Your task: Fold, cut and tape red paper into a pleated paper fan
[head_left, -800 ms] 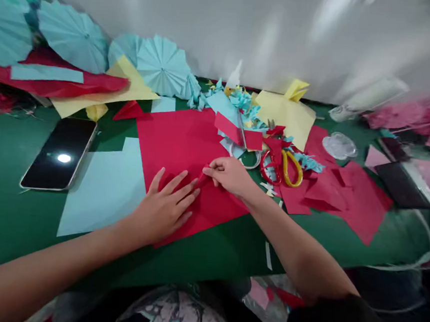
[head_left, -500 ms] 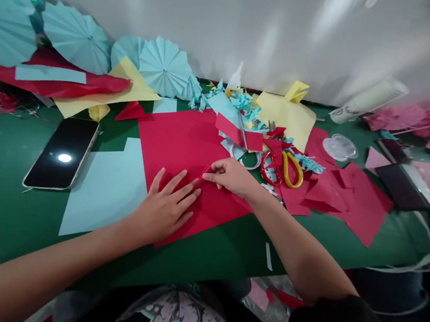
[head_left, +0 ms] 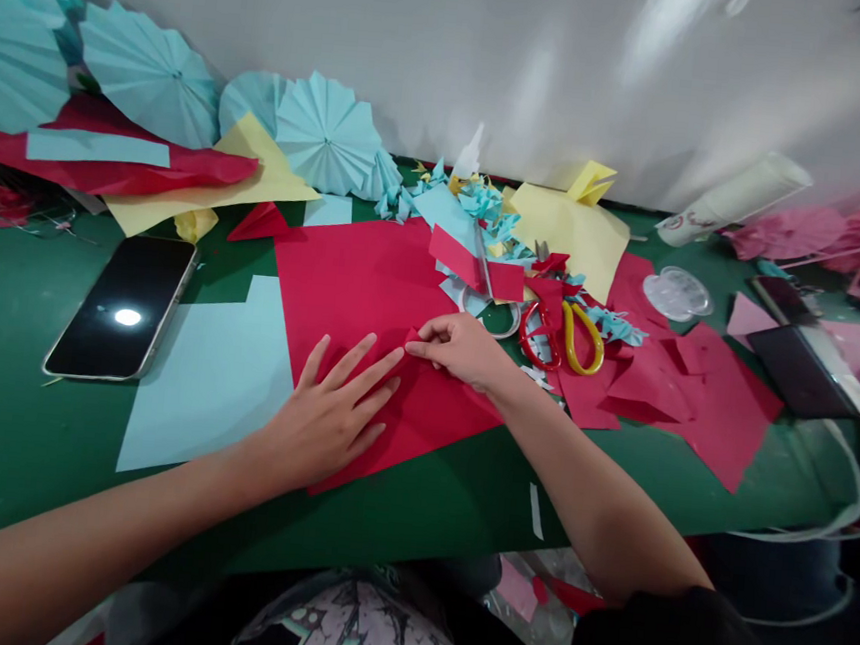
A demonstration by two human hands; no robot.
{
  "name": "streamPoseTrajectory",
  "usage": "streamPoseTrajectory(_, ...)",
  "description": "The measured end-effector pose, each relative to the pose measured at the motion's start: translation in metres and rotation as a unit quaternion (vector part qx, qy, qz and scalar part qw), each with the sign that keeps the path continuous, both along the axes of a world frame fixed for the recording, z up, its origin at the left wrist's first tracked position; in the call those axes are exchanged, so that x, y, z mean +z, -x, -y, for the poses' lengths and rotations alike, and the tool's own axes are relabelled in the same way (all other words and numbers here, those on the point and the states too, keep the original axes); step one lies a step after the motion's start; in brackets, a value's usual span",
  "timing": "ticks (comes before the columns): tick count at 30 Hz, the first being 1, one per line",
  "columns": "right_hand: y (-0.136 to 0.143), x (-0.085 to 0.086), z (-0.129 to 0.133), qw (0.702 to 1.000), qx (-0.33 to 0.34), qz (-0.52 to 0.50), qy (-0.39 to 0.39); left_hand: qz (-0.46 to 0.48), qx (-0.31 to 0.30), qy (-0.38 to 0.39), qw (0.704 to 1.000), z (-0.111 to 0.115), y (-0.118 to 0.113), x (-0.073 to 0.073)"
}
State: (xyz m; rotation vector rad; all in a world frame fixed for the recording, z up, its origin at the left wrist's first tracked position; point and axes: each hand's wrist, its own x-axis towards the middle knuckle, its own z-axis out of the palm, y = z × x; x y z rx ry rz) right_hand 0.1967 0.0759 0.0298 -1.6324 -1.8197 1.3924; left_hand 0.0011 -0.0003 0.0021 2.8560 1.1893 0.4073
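Observation:
A large red paper sheet lies flat on the green table, partly over a light blue sheet. My left hand rests on the red sheet with its fingers spread, the index fingertip beside a small folded red paper piece. Thumb and fingers of my right hand pinch that small piece just above the sheet. Its exact shape is mostly hidden by the fingers. To the right of my right hand lie scissors with red handles and yellow-handled scissors.
A phone lies on the left. Light blue pleated paper fans lean along the wall. Blue scraps, a yellow sheet and a white nozzle bottle sit at the back. Red sheets and a dark power bank-like object lie right.
My right fingers have shifted slightly on the small red piece, which now stands up a little more. The left hand stays almost in place.

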Motion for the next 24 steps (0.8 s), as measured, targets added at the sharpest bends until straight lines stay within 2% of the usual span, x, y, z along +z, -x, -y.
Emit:
streamPoseTrajectory(10, -0.0028, -0.0020, -0.0012, 0.999, 0.006, -0.022, 0.023, 0.007, -0.010, 0.028, 1.000, -0.0026, -0.0004, -0.0039)
streamPoseTrajectory(15, 0.0013, 0.0005, 0.0008, 0.999, -0.018, -0.024, 0.022, 0.009, -0.013, 0.047, 0.999, -0.0028, -0.0003, -0.0037)
streamPoseTrajectory(18, 0.0034, 0.0016, 0.0013, 0.999, -0.033, -0.026, 0.013, 0.007, -0.011, 0.039, 0.999, -0.0026, -0.0006, -0.0034)
streamPoseTrajectory(24, -0.0015, 0.0016, -0.0012, 0.998, -0.024, -0.048, 0.044, 0.005, 0.004, 0.004, 1.000, -0.0002, -0.0004, -0.0032)
